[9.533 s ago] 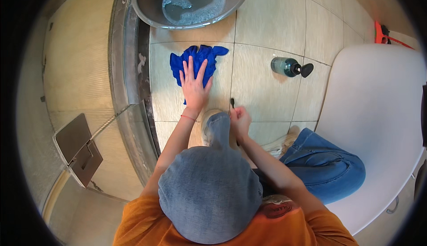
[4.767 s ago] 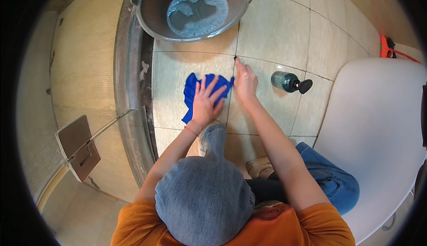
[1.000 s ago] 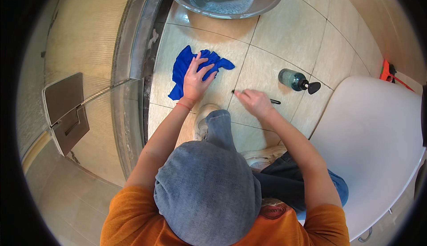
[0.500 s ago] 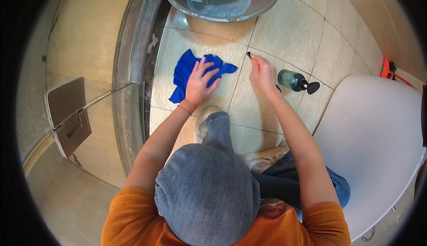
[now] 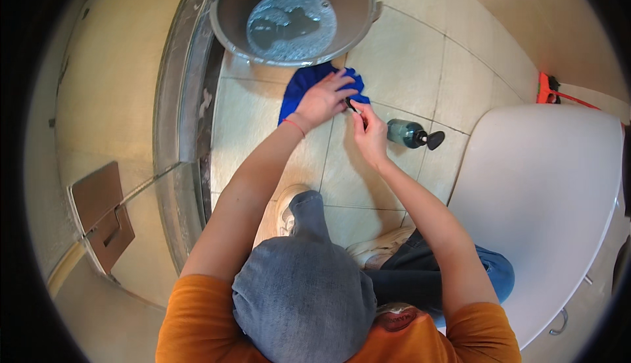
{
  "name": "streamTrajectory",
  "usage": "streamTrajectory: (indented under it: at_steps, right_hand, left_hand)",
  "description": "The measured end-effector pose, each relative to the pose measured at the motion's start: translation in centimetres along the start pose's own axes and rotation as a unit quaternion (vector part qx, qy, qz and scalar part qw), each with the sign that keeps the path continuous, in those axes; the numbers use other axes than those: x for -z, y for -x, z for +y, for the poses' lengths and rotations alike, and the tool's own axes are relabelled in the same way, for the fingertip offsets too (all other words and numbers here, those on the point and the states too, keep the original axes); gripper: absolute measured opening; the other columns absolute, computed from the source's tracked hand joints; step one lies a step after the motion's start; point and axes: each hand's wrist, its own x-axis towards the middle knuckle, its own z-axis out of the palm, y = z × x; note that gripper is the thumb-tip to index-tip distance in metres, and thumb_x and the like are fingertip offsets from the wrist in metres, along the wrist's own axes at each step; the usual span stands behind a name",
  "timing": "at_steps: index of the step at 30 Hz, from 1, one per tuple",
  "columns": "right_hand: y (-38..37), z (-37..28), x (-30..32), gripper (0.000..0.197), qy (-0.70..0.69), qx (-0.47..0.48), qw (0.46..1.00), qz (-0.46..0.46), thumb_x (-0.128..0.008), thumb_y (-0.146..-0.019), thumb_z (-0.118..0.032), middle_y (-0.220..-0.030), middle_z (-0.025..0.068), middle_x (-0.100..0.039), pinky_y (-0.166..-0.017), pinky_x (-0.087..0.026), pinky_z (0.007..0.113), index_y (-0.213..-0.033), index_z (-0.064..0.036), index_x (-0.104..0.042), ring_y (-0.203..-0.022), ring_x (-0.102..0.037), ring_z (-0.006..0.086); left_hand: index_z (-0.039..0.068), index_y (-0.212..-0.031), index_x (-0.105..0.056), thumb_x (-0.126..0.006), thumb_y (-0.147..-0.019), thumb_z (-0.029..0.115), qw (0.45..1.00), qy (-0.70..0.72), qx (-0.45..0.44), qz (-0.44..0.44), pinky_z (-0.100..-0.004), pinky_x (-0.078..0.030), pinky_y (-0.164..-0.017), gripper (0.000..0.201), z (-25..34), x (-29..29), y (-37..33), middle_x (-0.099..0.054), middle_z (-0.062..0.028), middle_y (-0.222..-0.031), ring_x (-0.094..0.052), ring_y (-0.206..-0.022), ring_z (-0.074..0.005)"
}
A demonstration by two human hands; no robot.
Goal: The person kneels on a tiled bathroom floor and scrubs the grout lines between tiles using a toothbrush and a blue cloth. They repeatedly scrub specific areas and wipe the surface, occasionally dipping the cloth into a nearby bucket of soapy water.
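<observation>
A blue cloth (image 5: 300, 90) lies crumpled on the tiled floor, just on my side of the large brown basin (image 5: 358, 18). My left hand (image 5: 323, 101) rests on the cloth with its fingers stretched and spread. Close beside it, my right hand (image 5: 372, 138) pinches a small, slim black object (image 5: 350, 105); most of it is hidden by the fingers, so its kind is unclear. The object's dark tip reaches the cloth's right edge by my left fingers. To the right of that hand, a teal bottle with a black pump top (image 5: 406, 133) lies on its side.
Foamy water (image 5: 292, 24) sits in the basin. A metal door track (image 5: 172, 80) and glass panel run along the left. On the right stands a large white rounded surface (image 5: 539, 185), with an orange-red item (image 5: 545, 88) behind it. My shoes are on the tiles.
My left hand has pushed the cloth forward and right, toward the basin. My right hand has come closer to the left, bringing the black object to the cloth. The view has tilted slightly.
</observation>
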Motion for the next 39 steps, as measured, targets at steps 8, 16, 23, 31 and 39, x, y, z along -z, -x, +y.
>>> streamTrajectory:
  at_steps: [8,16,23,31,39]
  right_hand:
    - [2.9,0.4,5.2,0.021,-0.003,0.017,0.995,-0.099,-0.06,-0.098,-0.008,-0.082,0.0159,-0.07,-0.065,-0.052,0.04,-0.117,-0.01,-0.069,-0.071,-0.068,0.0316]
    - [9.5,5.7,15.8,0.022,0.106,-0.116,0.948,-0.279,-0.064,-0.095,-0.018,-0.078,0.0159,-0.07,-0.065,-0.051,0.04,-0.114,-0.0097,-0.069,-0.069,-0.067,0.0315]
    - [16.2,6.1,23.4,0.021,0.069,-0.309,0.933,-0.171,-0.075,-0.087,-0.012,-0.069,0.0081,-0.067,-0.06,-0.049,0.036,-0.108,-0.0082,-0.071,-0.063,-0.064,0.02]
    - [20.8,8.0,17.9,0.018,-0.205,-0.416,0.886,0.021,-0.074,-0.091,-0.011,-0.069,0.0024,-0.067,-0.055,-0.047,0.03,-0.107,-0.0048,-0.072,-0.06,-0.061,0.0103]
    - [17.4,1.6,19.6,0.024,0.033,-0.313,0.948,-0.05,-0.073,-0.086,-0.013,-0.073,0.0048,-0.069,-0.063,-0.051,0.035,-0.11,-0.0111,-0.074,-0.066,-0.066,0.0192]
  left_hand:
    - [0.012,-0.134,-0.064,-0.073,-0.09,0.025,0.994,-0.06,0.092,0.013,-0.0491,-0.035,-0.12,0.047,2.3,0.4,1.2,-0.051,-0.0151,-0.15,-0.042,-0.144,-0.0406]
    - [0.01,-0.138,-0.061,-0.073,-0.089,0.021,0.988,-0.019,0.052,-0.142,-0.0555,-0.033,-0.12,0.051,7.3,2.6,10.5,-0.047,-0.0167,-0.154,-0.037,-0.147,-0.0447]
    - [0.014,-0.148,-0.053,-0.067,-0.093,0.021,0.902,0.044,-0.268,-0.336,-0.0534,-0.03,-0.123,0.057,10.2,-3.2,6.2,-0.043,-0.0141,-0.159,-0.034,-0.151,-0.0382]
    - [-0.001,-0.149,-0.045,-0.059,-0.097,0.022,0.937,-0.036,-0.247,-0.246,-0.0474,-0.028,-0.125,0.059,13.5,-14.3,-1.5,-0.04,-0.0238,-0.159,-0.034,-0.151,-0.038]
    - [-0.001,-0.152,-0.042,-0.063,-0.097,0.023,0.982,-0.085,-0.065,-0.155,-0.0451,-0.024,-0.126,0.063,10.0,-10.8,-3.0,-0.039,-0.0186,-0.161,-0.029,-0.154,-0.0336]
